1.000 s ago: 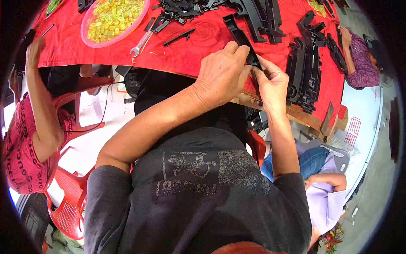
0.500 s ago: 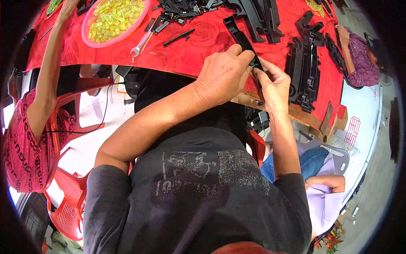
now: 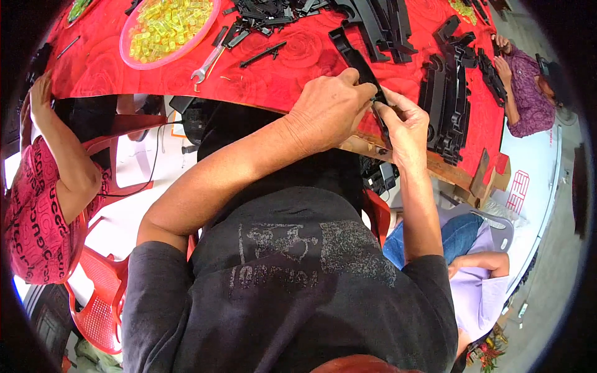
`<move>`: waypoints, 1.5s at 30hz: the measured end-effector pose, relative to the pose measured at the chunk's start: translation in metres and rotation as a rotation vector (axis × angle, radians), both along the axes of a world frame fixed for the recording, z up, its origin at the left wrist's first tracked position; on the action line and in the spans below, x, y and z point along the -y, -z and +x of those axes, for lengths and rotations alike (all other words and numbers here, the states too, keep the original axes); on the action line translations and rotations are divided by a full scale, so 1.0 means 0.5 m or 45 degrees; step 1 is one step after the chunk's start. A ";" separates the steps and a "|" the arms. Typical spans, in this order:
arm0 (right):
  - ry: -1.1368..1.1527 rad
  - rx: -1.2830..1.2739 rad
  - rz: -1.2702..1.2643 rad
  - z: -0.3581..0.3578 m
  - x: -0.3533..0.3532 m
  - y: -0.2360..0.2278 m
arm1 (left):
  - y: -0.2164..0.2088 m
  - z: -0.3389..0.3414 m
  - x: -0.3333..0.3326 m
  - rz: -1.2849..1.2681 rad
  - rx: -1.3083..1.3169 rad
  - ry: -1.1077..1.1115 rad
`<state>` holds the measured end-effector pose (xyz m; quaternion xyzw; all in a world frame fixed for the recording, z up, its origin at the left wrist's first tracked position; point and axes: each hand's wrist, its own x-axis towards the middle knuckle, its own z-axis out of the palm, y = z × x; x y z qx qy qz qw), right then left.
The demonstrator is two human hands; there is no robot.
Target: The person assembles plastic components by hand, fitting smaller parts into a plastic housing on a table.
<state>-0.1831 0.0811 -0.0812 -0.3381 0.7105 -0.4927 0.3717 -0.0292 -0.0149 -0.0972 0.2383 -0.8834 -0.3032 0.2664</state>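
Long black channel-shaped plastic part (image 3: 352,57) sits right of the round pink plastic basin (image 3: 144,64), our left hand (image 3: 334,107) and right hand (image 3: 408,128) pinching it; it could twist free, we judge, should either pinch slacken. A co-worker's hand (image 3: 41,93), beyond the basin earlier, is now left of it.

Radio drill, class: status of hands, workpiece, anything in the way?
Left hand and right hand gripping long black part. Part slanted, lower end partly covered by hands. Other black parts close beside right hand.
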 end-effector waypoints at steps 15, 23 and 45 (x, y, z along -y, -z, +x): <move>-0.020 -0.021 -0.025 0.001 0.001 0.007 | -0.002 0.005 0.009 0.010 0.074 0.072; -0.051 -0.097 -0.010 -0.008 -0.006 0.020 | -0.001 0.009 0.012 -0.020 0.086 0.110; -0.080 -0.284 -0.166 -0.003 -0.009 0.027 | -0.016 -0.010 0.029 -0.023 0.082 0.230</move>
